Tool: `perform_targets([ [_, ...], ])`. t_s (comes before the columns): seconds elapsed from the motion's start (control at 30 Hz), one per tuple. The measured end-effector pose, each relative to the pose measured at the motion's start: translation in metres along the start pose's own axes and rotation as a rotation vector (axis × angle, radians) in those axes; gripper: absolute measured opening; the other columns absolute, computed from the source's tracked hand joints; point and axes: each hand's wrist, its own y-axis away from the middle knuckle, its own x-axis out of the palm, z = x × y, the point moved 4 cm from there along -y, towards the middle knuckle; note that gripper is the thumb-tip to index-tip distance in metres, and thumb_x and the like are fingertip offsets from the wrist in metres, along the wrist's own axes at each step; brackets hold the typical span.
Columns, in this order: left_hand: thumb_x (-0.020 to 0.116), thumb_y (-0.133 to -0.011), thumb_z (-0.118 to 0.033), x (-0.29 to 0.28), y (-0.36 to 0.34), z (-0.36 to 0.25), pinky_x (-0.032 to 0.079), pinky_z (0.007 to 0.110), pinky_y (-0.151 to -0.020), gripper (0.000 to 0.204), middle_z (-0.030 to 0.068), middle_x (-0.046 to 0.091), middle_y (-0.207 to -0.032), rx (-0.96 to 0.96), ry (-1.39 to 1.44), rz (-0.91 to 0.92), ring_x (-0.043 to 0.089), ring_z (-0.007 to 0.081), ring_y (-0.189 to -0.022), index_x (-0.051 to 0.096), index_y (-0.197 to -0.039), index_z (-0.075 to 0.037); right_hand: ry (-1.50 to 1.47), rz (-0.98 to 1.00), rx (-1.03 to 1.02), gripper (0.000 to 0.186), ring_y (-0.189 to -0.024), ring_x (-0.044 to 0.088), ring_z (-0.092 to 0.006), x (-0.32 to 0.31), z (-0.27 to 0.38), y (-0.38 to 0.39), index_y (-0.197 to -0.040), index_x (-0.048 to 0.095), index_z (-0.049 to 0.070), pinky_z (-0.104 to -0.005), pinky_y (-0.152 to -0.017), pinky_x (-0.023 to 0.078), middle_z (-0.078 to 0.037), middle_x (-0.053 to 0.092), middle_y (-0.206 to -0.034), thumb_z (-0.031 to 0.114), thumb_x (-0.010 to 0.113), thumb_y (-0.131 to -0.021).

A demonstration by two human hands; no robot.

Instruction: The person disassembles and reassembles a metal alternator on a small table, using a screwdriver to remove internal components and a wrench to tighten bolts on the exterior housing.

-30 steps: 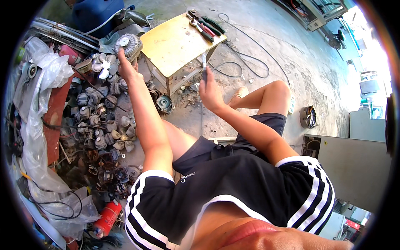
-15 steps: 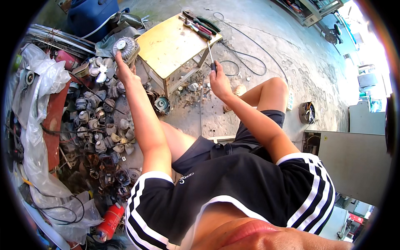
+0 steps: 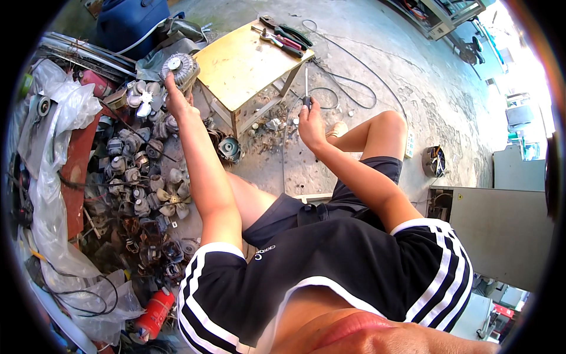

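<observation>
My left hand (image 3: 178, 100) is stretched out to the far left, gripping a round ribbed metal motor (image 3: 184, 69) with a pale round centre. The motor is beside the left edge of a low yellow-topped wooden stool (image 3: 236, 68). On the right, my right hand (image 3: 311, 123) is closed around the dark handle of a screwdriver (image 3: 306, 88), its bare shaft pointing away from me. The shaft is apart from the motor. On the stool's far right corner lie pliers with red handles (image 3: 283, 42) and a tool with dark green handles (image 3: 296, 35).
Many old motors (image 3: 132, 171) cover the floor at left, beside clear plastic sheeting (image 3: 56, 194). A red cylinder (image 3: 157, 312) lies near left. Behind the stool's right side a dark cable (image 3: 359, 59) loops. Farther right are a round tin (image 3: 434, 161) and a grey cabinet (image 3: 495, 230).
My right hand has drawn slightly nearer to me, and the screwdriver now points more directly away, its tip a little farther right. The left hand and motor have barely moved.
</observation>
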Motion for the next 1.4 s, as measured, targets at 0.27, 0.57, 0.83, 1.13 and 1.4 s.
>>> perform_targets([
  [0.27,0.074,-0.064,-0.066,-0.002,0.01,-0.01,0.031,0.034,-0.095,0.091,0.0011,0.055,-0.128,-0.005,-0.015,0.049,0.051,0.0198,-0.114,0.049,-0.136,-0.016,0.072,0.032,-0.236,0.052,-0.114,0.056,-0.0408,-0.008,0.037,0.019,-0.142,0.037,0.006,-0.0458,-0.095,0.045,-0.024,0.057,-0.126,0.026,0.05,-0.096],
  [0.57,0.077,-0.069,-0.054,-0.008,0.01,-0.015,0.038,0.035,-0.093,0.082,0.0072,0.06,-0.123,0.032,0.065,-0.021,0.056,0.0182,-0.109,0.054,-0.127,-0.001,0.265,0.25,-0.493,0.046,-0.095,0.061,-0.0408,-0.006,0.053,0.01,-0.138,0.046,0.016,-0.0446,-0.08,0.05,-0.02,0.06,-0.107,0.026,0.055,-0.095],
  [0.83,0.079,-0.071,-0.051,-0.005,-0.004,-0.005,0.04,0.024,-0.062,0.06,0.0014,0.067,-0.097,0.112,-0.011,0.028,0.06,0.01,-0.078,0.065,-0.107,-0.005,0.268,0.264,-0.625,0.051,-0.095,0.059,-0.0394,-0.032,0.027,0.038,-0.14,0.042,0.012,-0.045,-0.079,0.049,-0.019,0.058,-0.109,0.017,0.059,-0.093],
  [1.13,0.086,-0.066,-0.047,0.035,0.019,-0.006,0.05,0.034,-0.086,0.07,0.0147,0.067,-0.106,0.62,-0.472,0.037,0.065,0.0223,-0.094,0.062,-0.108,0.003,0.165,0.052,-0.597,0.045,-0.102,0.057,-0.0382,-0.068,0.049,0.007,-0.136,0.046,0.008,-0.0411,-0.087,0.047,-0.02,0.057,-0.116,0.019,0.058,-0.095],
  [1.4,0.083,-0.057,-0.048,0.073,0.072,-0.012,0.044,0.042,-0.089,0.067,0.0112,0.068,-0.101,1.135,-1.102,-0.012,0.064,0.0272,-0.093,0.067,-0.108,-0.009,0.233,0.05,-0.575,0.043,-0.097,0.058,-0.0393,-0.07,0.051,-0.023,-0.134,0.047,0.012,-0.0445,-0.083,0.048,-0.019,0.057,-0.109,0.022,0.057,-0.094],
])
